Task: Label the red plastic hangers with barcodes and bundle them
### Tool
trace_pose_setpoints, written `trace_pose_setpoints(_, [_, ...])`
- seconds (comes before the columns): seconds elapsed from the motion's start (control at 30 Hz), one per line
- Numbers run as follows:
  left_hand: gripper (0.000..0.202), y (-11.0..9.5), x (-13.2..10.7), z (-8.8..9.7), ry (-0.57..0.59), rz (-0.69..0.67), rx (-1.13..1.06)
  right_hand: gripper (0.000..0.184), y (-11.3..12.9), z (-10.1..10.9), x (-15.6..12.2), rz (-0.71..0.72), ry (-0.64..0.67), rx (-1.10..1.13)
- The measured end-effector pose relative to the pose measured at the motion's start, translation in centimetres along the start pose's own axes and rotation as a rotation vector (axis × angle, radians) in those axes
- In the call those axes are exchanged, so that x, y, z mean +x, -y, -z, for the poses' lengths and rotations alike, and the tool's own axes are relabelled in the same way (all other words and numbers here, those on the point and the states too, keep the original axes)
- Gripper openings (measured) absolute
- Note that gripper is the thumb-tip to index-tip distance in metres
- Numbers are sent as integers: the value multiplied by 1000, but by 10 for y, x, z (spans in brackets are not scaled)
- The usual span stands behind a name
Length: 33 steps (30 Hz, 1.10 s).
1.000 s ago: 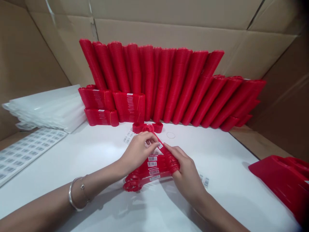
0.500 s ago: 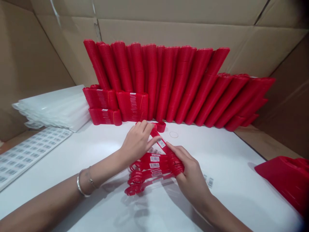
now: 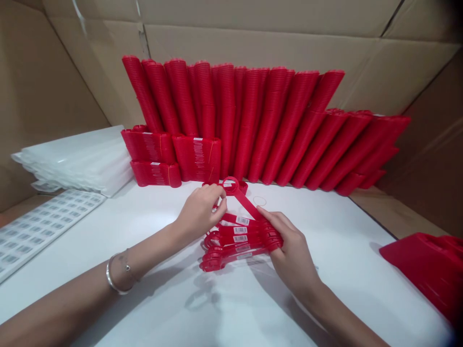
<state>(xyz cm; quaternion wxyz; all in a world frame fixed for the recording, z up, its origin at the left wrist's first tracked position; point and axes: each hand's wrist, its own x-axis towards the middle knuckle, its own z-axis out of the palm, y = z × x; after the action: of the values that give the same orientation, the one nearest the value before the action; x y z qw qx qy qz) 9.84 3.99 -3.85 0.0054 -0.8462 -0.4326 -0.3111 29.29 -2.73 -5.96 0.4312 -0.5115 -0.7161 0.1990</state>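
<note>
My right hand (image 3: pixel 292 248) grips one end of a fanned bunch of flat red plastic pieces (image 3: pixel 235 238), each with a small barcode sticker, held a little above the white table (image 3: pixel 152 231). My left hand (image 3: pixel 200 212) is closed on the far end of the topmost piece (image 3: pixel 240 195), whose ring end points toward the back. A silver bracelet (image 3: pixel 114 279) sits on my left wrist.
A long leaning row of stacked red pieces (image 3: pixel 260 125) lines the cardboard back wall, with banded bundles (image 3: pixel 173 154) in front. Clear plastic bags (image 3: pixel 75 159) and a barcode sticker sheet (image 3: pixel 39 226) lie at left. A red stack (image 3: pixel 427 270) sits at right. A rubber band (image 3: pixel 259 200) lies nearby.
My left hand has lifted the top piece's ring end up and away from the bunch, fanning it wider. The bunch shifted slightly right and rose off the table.
</note>
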Motion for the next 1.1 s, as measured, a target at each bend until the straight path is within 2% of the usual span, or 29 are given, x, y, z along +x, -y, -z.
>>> trace_pose_setpoints(0.17, [19,19,1,-8,250,27,98,60,0,-3,0,-27,43,-9])
trace_pose_setpoints(0.33, [22,30,-3,-16,321,47,90,64,-2,-5,1,-61,83,-7])
trace_pose_setpoints(0.5, [9,32,4,-2,368,86,-53,64,-9,-6,4,-110,83,7])
trace_pose_setpoints(0.6, [8,27,10,12,437,134,-296,64,-10,-8,4,-123,75,18])
trace_pose_setpoints(0.7, [14,11,12,17,340,242,-569,66,-6,-9,2,-116,73,48])
trace_pose_setpoints(0.8, [16,-12,6,12,196,309,-705,65,0,-11,0,-102,66,98])
trace_pose_setpoints(0.93, [15,-29,0,4,114,308,-701,64,6,-12,-3,-68,61,134])
trace_pose_setpoints(1.1, [14,-28,0,3,102,314,-679,60,8,-14,-5,-25,21,171])
